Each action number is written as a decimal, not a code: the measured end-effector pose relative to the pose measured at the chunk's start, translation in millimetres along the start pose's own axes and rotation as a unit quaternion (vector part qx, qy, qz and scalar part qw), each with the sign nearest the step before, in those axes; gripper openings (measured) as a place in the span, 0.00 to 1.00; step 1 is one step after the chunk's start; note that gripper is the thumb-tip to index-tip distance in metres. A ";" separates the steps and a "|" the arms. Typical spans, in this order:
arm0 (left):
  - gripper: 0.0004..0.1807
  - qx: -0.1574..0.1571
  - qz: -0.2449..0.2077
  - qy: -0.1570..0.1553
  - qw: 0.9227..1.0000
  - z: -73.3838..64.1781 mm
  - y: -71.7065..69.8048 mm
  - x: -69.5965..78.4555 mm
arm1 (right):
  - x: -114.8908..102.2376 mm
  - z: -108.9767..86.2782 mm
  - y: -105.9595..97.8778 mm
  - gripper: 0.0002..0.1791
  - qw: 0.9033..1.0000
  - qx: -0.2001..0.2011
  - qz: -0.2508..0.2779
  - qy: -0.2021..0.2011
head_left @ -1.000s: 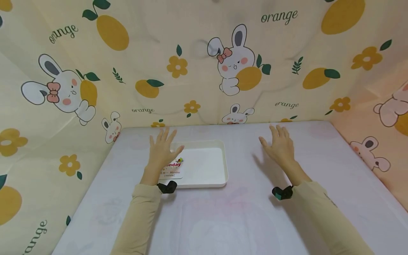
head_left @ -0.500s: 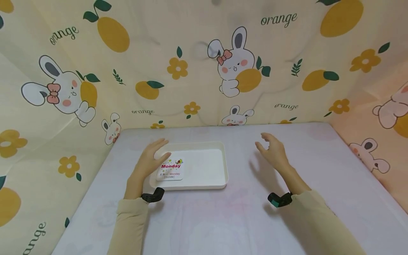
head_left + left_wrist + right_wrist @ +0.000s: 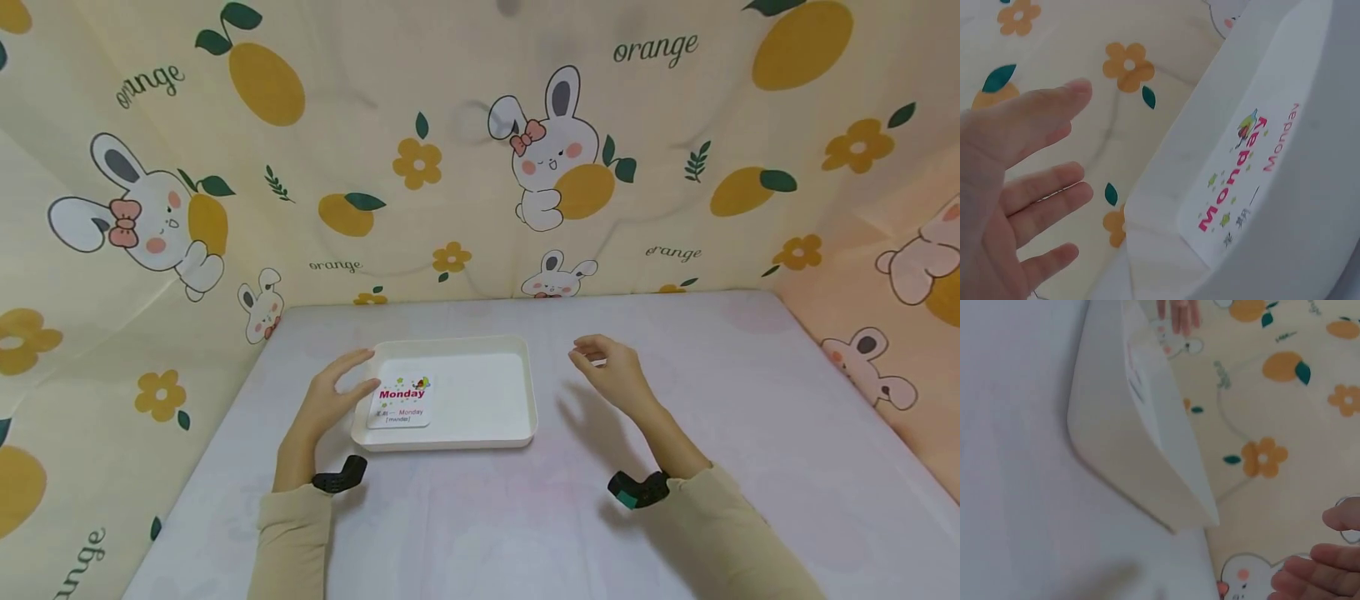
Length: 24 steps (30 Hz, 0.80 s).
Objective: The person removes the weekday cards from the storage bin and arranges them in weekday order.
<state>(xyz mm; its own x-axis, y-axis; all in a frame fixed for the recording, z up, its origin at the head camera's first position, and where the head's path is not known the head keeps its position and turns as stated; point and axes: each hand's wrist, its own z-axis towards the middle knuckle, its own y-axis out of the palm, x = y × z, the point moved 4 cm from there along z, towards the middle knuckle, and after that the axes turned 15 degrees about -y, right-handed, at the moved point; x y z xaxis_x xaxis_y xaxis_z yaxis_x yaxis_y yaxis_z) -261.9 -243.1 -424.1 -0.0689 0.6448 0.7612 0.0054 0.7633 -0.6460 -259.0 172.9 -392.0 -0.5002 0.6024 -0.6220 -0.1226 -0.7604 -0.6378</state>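
A white shallow rectangular tray [image 3: 457, 443] sits on the table left of the middle. Inside its left end lies a white card [image 3: 400, 408] printed "Monday" in red, with a small picture above. My left hand [image 3: 318, 407] is beside the tray's left end, thumb and fingers spread apart in a loose curve. In the left wrist view a gap separates that hand [image 3: 991, 156] from the tray wall. My right hand [image 3: 621, 379] hovers above the table to the right of the tray, fingers bent loosely and holding nothing. Part of it [image 3: 1329, 575] shows at the right wrist view's edge.
A pale table [image 3: 480, 517] extends around the tray. Cream cloth [image 3: 450, 83] with rabbits, oranges and flowers hangs behind it and along both sides. Dark wrist cameras [image 3: 341, 475] are strapped to both wrists.
The left hand has drawn back leftward and toward me from over the tray, uncovering the card. The right hand has come leftward and lower, its fingers bending more. Tray and card stay put.
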 end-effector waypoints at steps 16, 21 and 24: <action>0.31 -0.042 -0.066 -0.075 0.994 12.3 9.3 -44.8 | -23.0 3.5 47.0 0.17 0.992 -0.067 0.104 0.037; 0.30 -0.048 -0.062 -0.075 0.994 13.7 12.3 -52.5 | -31.7 4.6 64.5 0.18 0.982 -0.087 0.156 0.051; 0.30 -0.056 -0.069 -0.078 0.993 13.6 13.0 -57.7 | -37.1 4.9 76.1 0.18 0.976 -0.095 0.184 0.066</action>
<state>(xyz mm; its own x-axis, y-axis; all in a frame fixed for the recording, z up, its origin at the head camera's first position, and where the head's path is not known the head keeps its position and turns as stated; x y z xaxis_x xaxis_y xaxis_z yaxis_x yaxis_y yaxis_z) -271.5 -270.9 -477.2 -0.2294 0.5271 0.8183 0.0962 0.8489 -0.5198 -254.0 91.5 -415.2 -0.3647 0.3315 -0.8701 0.2124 -0.8802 -0.4244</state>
